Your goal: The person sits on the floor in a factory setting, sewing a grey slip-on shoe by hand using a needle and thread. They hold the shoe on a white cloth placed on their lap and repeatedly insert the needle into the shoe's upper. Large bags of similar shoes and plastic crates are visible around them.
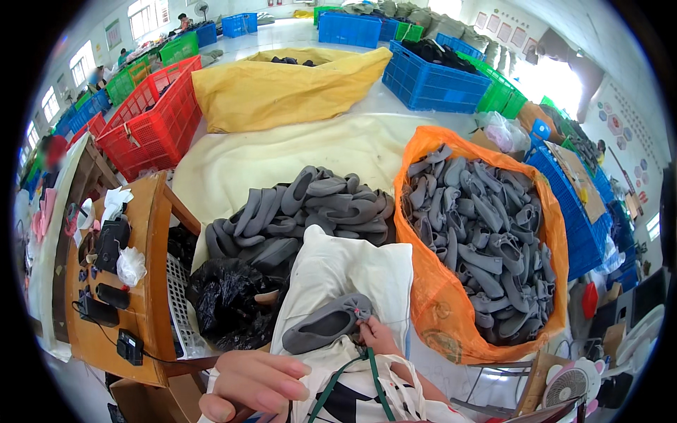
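A grey slip-on shoe (321, 326) with a small bow and a reddish spot at the toe lies across the white cloth cushion (352, 264) over my lap. My right hand (381, 337) pinches the shoe at its bow end. Close to the camera, my left hand (257, 381) is held up with its fingers apart and nothing visible in them, just short of the shoe's heel. Beyond the cushion lies a heap of similar grey shoes (303, 204). To the right, an orange sack (437, 317) is filled with more of them.
A black plastic bag (229, 296) sits left of the cushion, beside a wooden table (159, 261) with small black devices. Farther off stand a yellow sack (282, 95), a red crate (151, 134) and a blue crate (437, 81). A small fan (568, 386) is at the lower right.
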The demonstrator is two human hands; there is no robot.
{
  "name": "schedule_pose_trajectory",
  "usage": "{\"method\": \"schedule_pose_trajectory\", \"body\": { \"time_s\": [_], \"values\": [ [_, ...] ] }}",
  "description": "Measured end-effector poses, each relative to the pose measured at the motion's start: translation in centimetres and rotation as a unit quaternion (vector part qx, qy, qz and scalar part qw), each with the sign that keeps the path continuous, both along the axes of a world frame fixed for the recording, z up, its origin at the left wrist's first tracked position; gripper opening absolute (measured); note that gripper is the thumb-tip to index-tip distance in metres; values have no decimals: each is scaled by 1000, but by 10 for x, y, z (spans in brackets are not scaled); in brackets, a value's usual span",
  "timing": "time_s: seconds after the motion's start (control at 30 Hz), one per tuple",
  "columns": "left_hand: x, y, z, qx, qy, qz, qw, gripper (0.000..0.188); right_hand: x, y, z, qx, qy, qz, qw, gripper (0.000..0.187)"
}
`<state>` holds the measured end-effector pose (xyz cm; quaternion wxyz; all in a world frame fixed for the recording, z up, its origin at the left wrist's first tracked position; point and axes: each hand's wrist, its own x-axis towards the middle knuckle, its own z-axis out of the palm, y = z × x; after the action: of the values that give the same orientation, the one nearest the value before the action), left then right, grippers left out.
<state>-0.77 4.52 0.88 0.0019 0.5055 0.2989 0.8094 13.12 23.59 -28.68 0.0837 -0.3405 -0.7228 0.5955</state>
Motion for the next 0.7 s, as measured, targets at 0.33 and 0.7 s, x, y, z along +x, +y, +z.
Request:
{"method": "schedule_pose_trajectory", "body": {
  "time_s": [0.33,0.7],
  "values": [
    [16,-2,2,90,3,8,996,50,3,-3,-4,-7,37,2,999,14],
    [25,-27,9,107,24,31,993,49,4,-9,5,23,34,3,999,16]
  ]
}}
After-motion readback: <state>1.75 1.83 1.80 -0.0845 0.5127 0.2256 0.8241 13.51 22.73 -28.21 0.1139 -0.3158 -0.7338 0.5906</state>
